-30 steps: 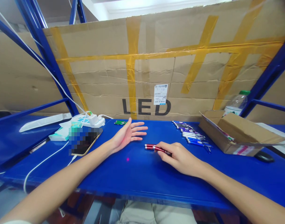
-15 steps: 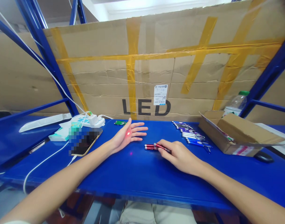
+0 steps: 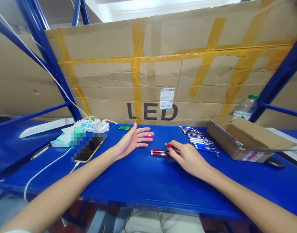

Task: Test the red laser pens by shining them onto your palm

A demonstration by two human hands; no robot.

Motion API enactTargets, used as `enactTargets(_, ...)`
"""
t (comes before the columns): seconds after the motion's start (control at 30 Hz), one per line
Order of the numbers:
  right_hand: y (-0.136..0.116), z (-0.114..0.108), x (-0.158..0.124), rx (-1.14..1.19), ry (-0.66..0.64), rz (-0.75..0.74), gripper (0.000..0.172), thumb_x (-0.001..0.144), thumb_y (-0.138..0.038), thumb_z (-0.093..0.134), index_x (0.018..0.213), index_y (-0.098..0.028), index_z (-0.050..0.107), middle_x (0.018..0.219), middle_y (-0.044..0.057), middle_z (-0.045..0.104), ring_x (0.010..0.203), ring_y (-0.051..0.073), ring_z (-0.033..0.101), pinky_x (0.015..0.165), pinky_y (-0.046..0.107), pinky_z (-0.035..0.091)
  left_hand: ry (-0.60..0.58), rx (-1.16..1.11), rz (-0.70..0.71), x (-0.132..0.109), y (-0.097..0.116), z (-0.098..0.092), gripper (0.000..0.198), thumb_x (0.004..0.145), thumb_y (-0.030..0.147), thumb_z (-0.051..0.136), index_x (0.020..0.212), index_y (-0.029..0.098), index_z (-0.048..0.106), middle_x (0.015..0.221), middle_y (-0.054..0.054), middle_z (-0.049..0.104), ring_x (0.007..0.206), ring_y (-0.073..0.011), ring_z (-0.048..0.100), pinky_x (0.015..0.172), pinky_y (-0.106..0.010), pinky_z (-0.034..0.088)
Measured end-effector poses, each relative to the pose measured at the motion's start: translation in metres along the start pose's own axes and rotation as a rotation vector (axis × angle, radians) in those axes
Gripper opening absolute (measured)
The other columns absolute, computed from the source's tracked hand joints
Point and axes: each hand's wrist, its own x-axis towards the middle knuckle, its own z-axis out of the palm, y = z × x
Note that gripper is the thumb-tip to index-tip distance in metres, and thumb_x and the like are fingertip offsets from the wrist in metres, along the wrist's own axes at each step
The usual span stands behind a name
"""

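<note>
Plainly, the right hand (image 3: pixel 187 158) has a glossy red tube (image 3: pixel 171 147) in its grip, the left hand (image 3: pixel 131 139) splayed.

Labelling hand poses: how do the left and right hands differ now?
The left hand is open, digits extended; the right hand is curled around a red pen-shaped light. The left hand holds nothing and has a bright reddish spot near its fingertips; the right hand shows no such spot. Both are bare.

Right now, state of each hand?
Left hand: open, fingers extended, holding nothing.
Right hand: closed, holding a slim red penlight.
</note>
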Motion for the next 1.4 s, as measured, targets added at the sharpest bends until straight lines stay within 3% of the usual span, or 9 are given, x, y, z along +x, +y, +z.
enactTargets(0.2,-0.0055,0.0019,-0.0048,-0.009,-0.139,-0.158,0.031,0.11,-0.041,0.04,0.103,-0.023,0.065,0.072,0.002,0.069,0.062,0.02,0.061,0.062,0.03,0.034,0.013,-0.005,-0.011,0.0002,0.0012,0.0006,0.073,0.112,0.067,0.028,0.148,0.013,0.062,0.153,-0.023,0.063,0.128,-0.0331,0.069,0.093,-0.039,0.058)
enactTargets(0.5,0.0014,0.0,0.001,-0.007,0.036,0.05,0.031,0.106,-0.043,0.039,0.101,-0.025,0.063,0.079,0.004,0.075,0.066,0.024,0.065,0.063,0.031,0.033,-0.007,-0.006,-0.01,0.0015,-0.0019,-0.0029,0.074,0.11,0.07,0.03,0.147,0.014,0.063,0.148,-0.023,0.067,0.13,-0.0344,0.067,0.099,-0.041,0.056)
enactTargets(0.93,-0.0061,-0.002,-0.0059,0.047,-0.133,-0.18,0.029,0.109,-0.039,0.042,0.102,-0.023,0.065,0.068,-0.001,0.062,0.058,0.018,0.053,0.062,0.029,0.031,-0.016,0.006,-0.006,0.0012,-0.0007,-0.0011,0.077,0.109,0.072,0.03,0.148,0.014,0.063,0.15,-0.023,0.065,0.131,-0.0353,0.067,0.098,-0.042,0.055)
enactTargets(1.23,0.0008,-0.0004,-0.0004,-0.054,-0.013,0.001,0.029,0.106,-0.041,0.042,0.099,-0.024,0.064,0.066,0.001,0.065,0.06,0.021,0.059,0.062,0.03,0.029,-0.007,-0.001,0.006,0.0006,-0.0001,-0.0011,0.075,0.11,0.071,0.03,0.146,0.015,0.064,0.151,-0.022,0.065,0.13,-0.0338,0.067,0.098,-0.041,0.056)
enactTargets(1.4,0.0002,-0.0016,-0.0007,-0.05,-0.048,-0.022,0.031,0.107,-0.041,0.041,0.1,-0.024,0.065,0.069,0.002,0.067,0.061,0.021,0.06,0.062,0.03,0.03,0.003,-0.015,0.008,0.001,0.0005,-0.0009,0.073,0.111,0.068,0.028,0.146,0.014,0.063,0.151,-0.022,0.065,0.127,-0.0324,0.069,0.095,-0.04,0.057)
